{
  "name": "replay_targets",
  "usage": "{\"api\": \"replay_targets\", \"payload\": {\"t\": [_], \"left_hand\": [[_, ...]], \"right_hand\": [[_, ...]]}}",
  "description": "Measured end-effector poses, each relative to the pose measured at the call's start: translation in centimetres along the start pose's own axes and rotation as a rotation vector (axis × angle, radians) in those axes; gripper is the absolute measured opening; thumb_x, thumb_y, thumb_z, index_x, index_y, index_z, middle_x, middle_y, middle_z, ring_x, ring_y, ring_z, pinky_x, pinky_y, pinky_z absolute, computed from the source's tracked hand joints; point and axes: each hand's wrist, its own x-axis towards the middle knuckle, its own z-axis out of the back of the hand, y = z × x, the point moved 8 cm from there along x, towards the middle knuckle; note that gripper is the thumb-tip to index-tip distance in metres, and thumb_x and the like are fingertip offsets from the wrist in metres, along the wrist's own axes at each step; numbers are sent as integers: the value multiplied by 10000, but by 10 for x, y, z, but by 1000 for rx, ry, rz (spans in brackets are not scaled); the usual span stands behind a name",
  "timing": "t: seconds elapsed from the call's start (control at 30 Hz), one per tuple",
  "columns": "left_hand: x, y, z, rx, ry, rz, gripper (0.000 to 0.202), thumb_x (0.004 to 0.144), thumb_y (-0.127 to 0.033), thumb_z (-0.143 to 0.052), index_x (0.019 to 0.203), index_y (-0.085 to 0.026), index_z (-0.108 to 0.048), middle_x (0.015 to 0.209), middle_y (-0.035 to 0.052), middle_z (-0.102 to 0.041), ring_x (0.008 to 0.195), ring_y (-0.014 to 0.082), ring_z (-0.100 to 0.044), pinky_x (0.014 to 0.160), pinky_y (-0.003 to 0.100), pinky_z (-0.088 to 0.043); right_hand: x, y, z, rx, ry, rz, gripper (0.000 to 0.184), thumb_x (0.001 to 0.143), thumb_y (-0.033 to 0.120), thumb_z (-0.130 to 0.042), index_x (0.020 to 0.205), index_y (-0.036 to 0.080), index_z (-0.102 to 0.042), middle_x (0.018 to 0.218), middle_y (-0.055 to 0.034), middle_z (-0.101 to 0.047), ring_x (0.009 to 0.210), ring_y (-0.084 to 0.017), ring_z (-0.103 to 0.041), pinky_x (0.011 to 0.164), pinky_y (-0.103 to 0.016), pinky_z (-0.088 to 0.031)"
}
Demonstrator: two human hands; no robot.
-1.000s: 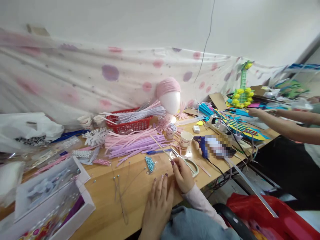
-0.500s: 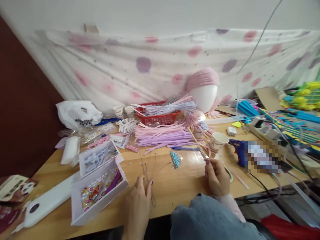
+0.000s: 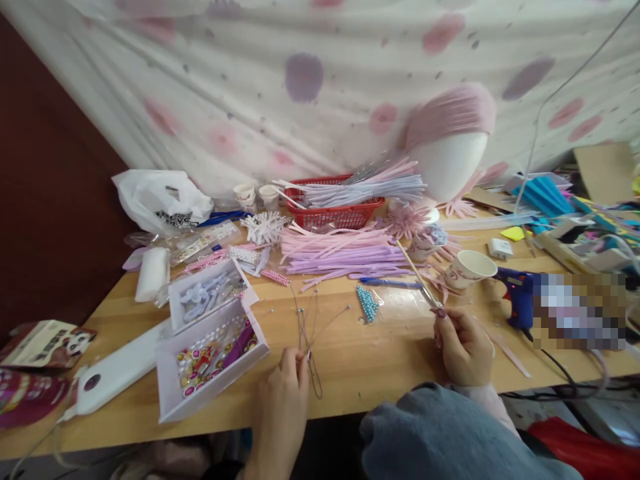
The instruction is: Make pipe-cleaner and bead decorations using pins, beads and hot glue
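Observation:
My left hand is closed near the front edge of the table, fingertips pinching a bunch of thin wires. The wires fan out upward and end in small beads, and their lower part curves in a loop. To the right, my right hand is closed around a thin stick, pale at its far end and silvery near the fingers; it may be a brush. Between the hands lies a small clear bag of turquoise beads. Left of my left hand stands a white box holding beads and gems.
Pink and purple fuzzy stems lie before a red basket. A white head form stands behind. At right are a paper cup and a blue glue gun with its cable. A white power bank lies left.
The view has tilted down and shifted left, so things sit farther right and mostly higher. The beaded wires spread more clearly above my left hand. Both hands keep their grips.

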Motion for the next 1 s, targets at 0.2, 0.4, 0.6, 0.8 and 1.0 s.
{"api": "replay_targets", "payload": {"t": [0.2, 0.4, 0.6, 0.8, 1.0], "left_hand": [[-1, -3, -2, -65, -64, -8, 196, 934, -306, -487, 1050, -194, -600, 761, 26, -740, 717, 210, -717, 554, 254, -432], [13, -10, -4, 29, -195, 25, 485, 934, -362, -470, 1292, -36, -463, 891, 154, -740, 733, 245, -716, 566, 286, -470], [21, -16, 0, 37, -26, 76, 246, 944, -250, -437, 1096, -102, -560, 867, 126, -734, 779, 227, -711, 576, 262, -448], [19, -1, -11, 18, 30, 50, 204, 958, -192, -366, 963, -167, -569, 840, 86, -737, 758, 205, -711, 557, 252, -416], [15, 4, -11, 14, 56, 66, 201, 950, -169, -380, 918, -187, -578, 811, 66, -739, 771, 207, -716, 578, 252, -435]], "right_hand": [[0, 3, -2, 40, 3, -17, 229, 907, 423, -516, 915, 198, -559, 516, 52, -476, 440, -117, -454, 427, -248, -344], [0, 6, -4, 185, -2, -42, 233, 902, 449, -522, 933, 222, -477, 506, 70, -484, 416, -111, -437, 409, -239, -327], [1, 2, -7, 172, 45, -58, 252, 908, 468, -505, 932, 218, -486, 498, 67, -480, 416, -113, -439, 409, -240, -326], [1, 3, -7, 169, 66, -57, 238, 908, 453, -505, 926, 216, -503, 496, 65, -472, 410, -113, -433, 403, -238, -321], [0, 1, -5, 179, 65, -61, 230, 912, 438, -505, 933, 210, -527, 496, 59, -474, 404, -113, -433, 391, -232, -320]]}}
